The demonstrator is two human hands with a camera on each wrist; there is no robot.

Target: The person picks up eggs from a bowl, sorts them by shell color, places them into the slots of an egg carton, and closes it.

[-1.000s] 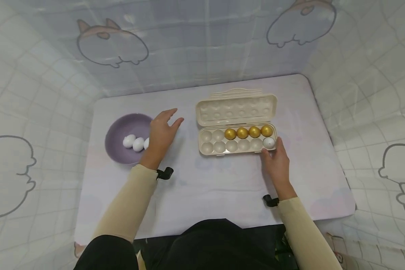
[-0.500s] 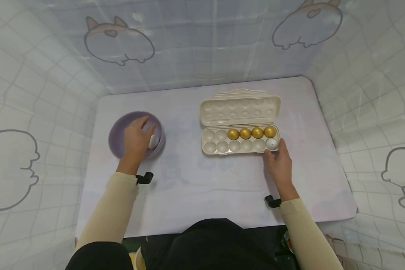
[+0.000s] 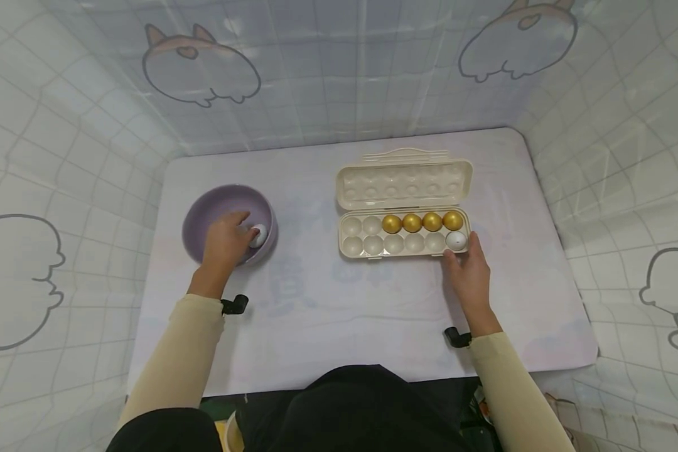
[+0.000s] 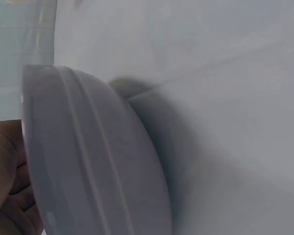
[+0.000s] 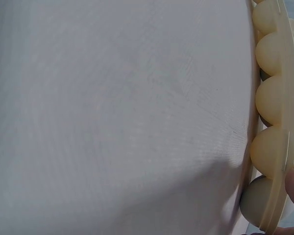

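My left hand (image 3: 224, 242) reaches down into a purple bowl (image 3: 200, 210), its thumb and index finger apart. A white egg (image 3: 258, 236) shows just right of the thumb; other eggs beneath the palm are hidden. In the left wrist view, the outer wall of the bowl (image 4: 98, 156) covers part of the curved fingers (image 4: 22, 183). Across the table, my right hand (image 3: 470, 276) grips the right front corner of an open cream egg carton (image 3: 347, 236), thumb at its front edge. Several golden eggs (image 3: 412, 223) fill part of its back row, and one white egg (image 3: 456, 240) sits at the front right.
The carton's raised lid (image 3: 403, 182) lies back behind the egg cups. A pale cloth covers the table (image 3: 328, 326), and printed curtains (image 3: 305, 81) hang round its back and sides.
My left hand has moved left over the bowl, then lowered into it, and the eggs there are now mostly covered. The right hand stays at the carton's corner.
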